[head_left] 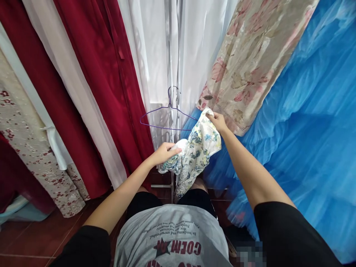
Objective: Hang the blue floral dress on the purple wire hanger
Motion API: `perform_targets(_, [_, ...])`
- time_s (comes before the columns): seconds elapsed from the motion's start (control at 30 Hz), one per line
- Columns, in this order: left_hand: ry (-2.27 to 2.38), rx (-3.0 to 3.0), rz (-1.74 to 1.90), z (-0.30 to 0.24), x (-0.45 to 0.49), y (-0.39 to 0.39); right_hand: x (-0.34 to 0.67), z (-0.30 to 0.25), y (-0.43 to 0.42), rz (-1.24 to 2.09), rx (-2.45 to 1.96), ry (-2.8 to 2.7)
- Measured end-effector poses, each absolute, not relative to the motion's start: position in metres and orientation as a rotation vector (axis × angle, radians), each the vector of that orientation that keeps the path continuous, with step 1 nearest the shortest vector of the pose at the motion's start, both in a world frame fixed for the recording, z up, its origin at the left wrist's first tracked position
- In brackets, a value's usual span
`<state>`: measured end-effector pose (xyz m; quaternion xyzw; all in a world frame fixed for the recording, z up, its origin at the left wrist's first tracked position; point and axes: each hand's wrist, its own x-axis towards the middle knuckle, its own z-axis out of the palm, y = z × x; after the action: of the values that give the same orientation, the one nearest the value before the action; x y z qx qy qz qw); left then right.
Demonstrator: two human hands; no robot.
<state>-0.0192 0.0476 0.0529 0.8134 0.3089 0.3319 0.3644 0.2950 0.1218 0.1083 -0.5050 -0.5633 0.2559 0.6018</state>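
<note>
A white garment with a blue, green and yellow flower print [198,152] hangs between my two hands. My right hand [218,122] is closed on its upper edge, fingertips pinching the white cloth. Lower and to the left, my left hand [164,152] grips another part of the garment, thumb lying over the white inner side. Just beyond them a purple wire hanger [155,109] hangs by its hook against the metal stand. The hanger's right end is hidden by the garment; I cannot tell whether it is inside or behind it.
Long red cloths [97,74] and a floral cream cloth [36,155] hang at left. White fabric [200,44] hangs behind the metal pole [174,70]. A pink-flowered beige garment [250,70] and a full blue tulle skirt [311,122] crowd the right. Below lies a red tiled floor [61,237].
</note>
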Motion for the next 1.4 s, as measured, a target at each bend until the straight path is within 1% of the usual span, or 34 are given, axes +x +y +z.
perform_targets(0.13, [0.853,2.062,1.119,0.068,-0.040,0.059,0.262,0.118,0.147,0.874,-1.236,-1.352])
perform_targets(0.23, [0.948,2.081,1.197,0.072,-0.077,0.068,0.247,0.123,0.141,1.034,-1.230,-1.400])
perform_targets(0.3, [1.037,2.184,1.122,0.070,-0.107,0.076,0.248,0.129,0.131,1.083,-1.217,-1.415])
perform_targets(0.43, [1.282,2.459,0.786,0.067,-0.159,0.103,0.260,0.144,0.116,1.129,-1.193,-1.426])
perform_targets(0.5, [1.453,2.493,0.747,0.073,-0.172,0.120,0.263,0.150,0.114,1.163,-1.188,-1.422])
perform_targets(0.57, [1.595,2.495,0.823,0.086,-0.177,0.138,0.263,0.152,0.113,1.220,-1.185,-1.419])
perform_targets(0.7, [1.738,2.472,1.106,0.127,-0.163,0.166,0.260,0.152,0.111,1.273,-1.170,-1.398])
perform_targets(0.8, [1.615,2.393,1.226,0.149,-0.142,0.177,0.259,0.149,0.108,1.256,-1.175,-1.381])
perform_targets(0.9, [1.439,2.258,1.257,0.152,-0.123,0.175,0.260,0.141,0.105,1.211,-1.208,-1.366])
perform_targets(1.03, [1.491,2.224,1.624,0.141,-0.112,0.156,0.264,0.116,0.092,0.988,-1.253,-1.320])
perform_targets(1.13, [1.466,2.274,1.662,0.137,-0.108,0.143,0.270,0.105,0.084,0.774,-1.195,-1.277])
perform_targets(1.2, [1.425,2.273,1.663,0.140,-0.104,0.140,0.271,0.115,0.085,0.673,-1.131,-1.218])
perform_targets(1.3, [1.449,2.211,1.695,0.147,-0.097,0.141,0.256,0.148,0.089,0.587,-1.097,-1.124])
perform_targets(1.4, [1.519,2.202,1.684,0.144,-0.091,0.141,0.216,0.175,0.075,0.444,-1.087,-1.235])
